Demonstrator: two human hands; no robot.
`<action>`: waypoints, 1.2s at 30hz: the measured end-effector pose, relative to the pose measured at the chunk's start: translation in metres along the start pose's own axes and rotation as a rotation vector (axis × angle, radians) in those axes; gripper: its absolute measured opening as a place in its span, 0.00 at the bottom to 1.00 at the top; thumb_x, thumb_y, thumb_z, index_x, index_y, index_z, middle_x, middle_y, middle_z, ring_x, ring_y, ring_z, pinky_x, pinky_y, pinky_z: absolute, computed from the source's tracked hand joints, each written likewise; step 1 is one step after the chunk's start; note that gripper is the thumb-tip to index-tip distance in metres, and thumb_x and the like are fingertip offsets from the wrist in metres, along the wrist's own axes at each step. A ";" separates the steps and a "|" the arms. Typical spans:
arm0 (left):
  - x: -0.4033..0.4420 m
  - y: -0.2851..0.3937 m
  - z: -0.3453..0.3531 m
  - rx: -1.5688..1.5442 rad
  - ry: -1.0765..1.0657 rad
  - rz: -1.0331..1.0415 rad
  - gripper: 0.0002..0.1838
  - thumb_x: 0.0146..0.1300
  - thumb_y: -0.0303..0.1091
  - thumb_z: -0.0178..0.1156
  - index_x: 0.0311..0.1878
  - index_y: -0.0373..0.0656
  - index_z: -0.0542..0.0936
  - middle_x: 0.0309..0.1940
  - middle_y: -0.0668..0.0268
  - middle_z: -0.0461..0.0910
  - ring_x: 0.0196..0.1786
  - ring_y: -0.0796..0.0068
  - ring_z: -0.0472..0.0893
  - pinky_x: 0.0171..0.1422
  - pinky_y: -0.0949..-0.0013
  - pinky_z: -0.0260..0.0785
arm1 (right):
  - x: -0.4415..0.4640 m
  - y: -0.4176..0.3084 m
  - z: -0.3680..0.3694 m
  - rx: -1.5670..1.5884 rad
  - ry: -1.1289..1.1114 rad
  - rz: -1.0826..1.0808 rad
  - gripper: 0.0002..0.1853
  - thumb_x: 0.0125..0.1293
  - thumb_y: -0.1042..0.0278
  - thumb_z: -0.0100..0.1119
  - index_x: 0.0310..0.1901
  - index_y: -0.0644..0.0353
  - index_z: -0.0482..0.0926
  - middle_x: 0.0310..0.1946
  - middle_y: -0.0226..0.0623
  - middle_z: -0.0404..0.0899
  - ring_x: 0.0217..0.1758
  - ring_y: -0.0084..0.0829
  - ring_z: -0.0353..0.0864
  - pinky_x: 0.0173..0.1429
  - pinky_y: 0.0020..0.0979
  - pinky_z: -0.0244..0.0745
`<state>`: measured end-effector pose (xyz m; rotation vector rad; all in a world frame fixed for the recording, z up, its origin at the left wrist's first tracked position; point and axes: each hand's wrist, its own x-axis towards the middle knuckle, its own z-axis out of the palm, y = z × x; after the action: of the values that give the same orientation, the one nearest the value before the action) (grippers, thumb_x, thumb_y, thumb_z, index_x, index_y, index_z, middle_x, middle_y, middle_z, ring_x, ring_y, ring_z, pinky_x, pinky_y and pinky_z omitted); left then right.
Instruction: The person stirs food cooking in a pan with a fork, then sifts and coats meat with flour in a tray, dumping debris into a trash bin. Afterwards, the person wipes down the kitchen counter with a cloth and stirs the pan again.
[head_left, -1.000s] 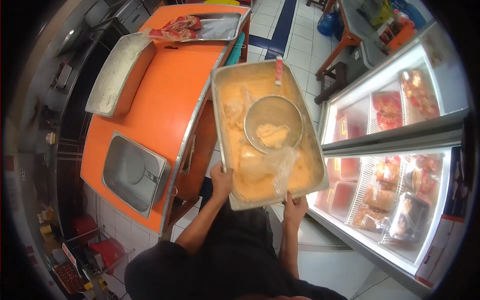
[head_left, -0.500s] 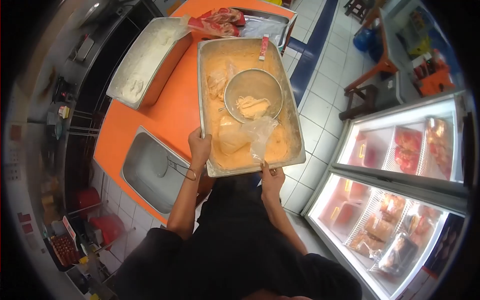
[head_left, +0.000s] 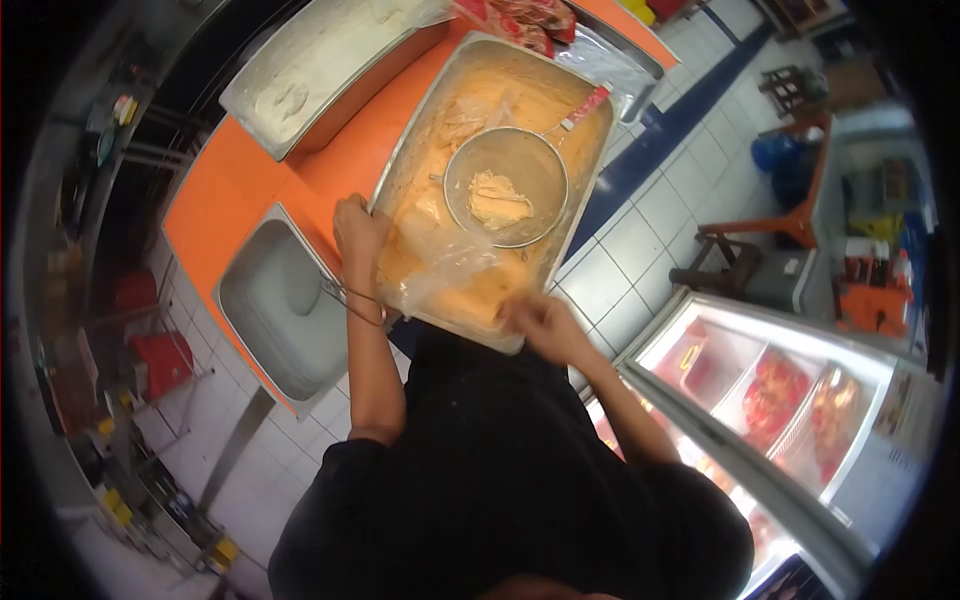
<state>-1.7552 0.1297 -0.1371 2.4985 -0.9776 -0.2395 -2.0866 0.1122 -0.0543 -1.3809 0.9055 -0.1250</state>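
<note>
A deep metal tray (head_left: 392, 165) of orange-coloured powder is in front of me, turned at a slant over the orange table's edge. My left hand (head_left: 361, 235) is closed round its left rim. My right hand (head_left: 545, 325), blurred, has bent fingers at the near right corner; whether they grip the rim I cannot tell. In the tray lies a round mesh strainer (head_left: 535, 175) with orange clumps (head_left: 497, 200) in it and a red-patterned handle (head_left: 588, 106). A crumpled clear plastic bag (head_left: 440, 262) lies on the powder near the front.
A metal pan of white powder (head_left: 325, 60) stands on the orange table (head_left: 225, 180). Left of me is another metal pan (head_left: 262, 325). Red packages (head_left: 515, 25) lie at the back. To my right is a lit glass-topped freezer (head_left: 740, 400) with bagged goods.
The tray has turned clockwise, its far end swinging right. My right hand has shifted from the front edge to the near right corner. The plastic bag has slid left.
</note>
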 end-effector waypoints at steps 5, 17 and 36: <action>0.043 0.010 -0.001 0.094 0.057 -0.101 0.11 0.53 0.34 0.65 0.35 0.35 0.81 0.38 0.46 0.79 0.43 0.44 0.81 0.48 0.51 0.74 | 0.127 -0.028 -0.077 -0.889 0.374 -0.492 0.08 0.64 0.67 0.58 0.32 0.62 0.81 0.32 0.46 0.83 0.39 0.45 0.84 0.39 0.45 0.77; 0.014 0.061 -0.053 -0.217 0.110 -0.323 0.21 0.62 0.46 0.65 0.49 0.36 0.83 0.39 0.56 0.83 0.45 0.57 0.84 0.49 0.59 0.75 | 0.254 -0.065 -0.189 -1.596 -0.193 -0.412 0.27 0.65 0.39 0.55 0.32 0.60 0.85 0.30 0.47 0.84 0.38 0.45 0.84 0.44 0.45 0.75; -0.124 0.287 0.070 -1.169 -0.438 -0.486 0.24 0.79 0.49 0.44 0.59 0.37 0.74 0.49 0.59 0.81 0.45 0.68 0.84 0.49 0.66 0.77 | 0.181 -0.011 -0.167 -0.250 -0.063 -0.337 0.16 0.75 0.60 0.50 0.36 0.66 0.76 0.26 0.48 0.77 0.28 0.39 0.78 0.38 0.43 0.73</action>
<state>-2.0407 0.0032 -0.0658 1.5258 -0.1684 -1.1563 -2.0634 -0.1242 -0.1179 -1.7552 0.6440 -0.2291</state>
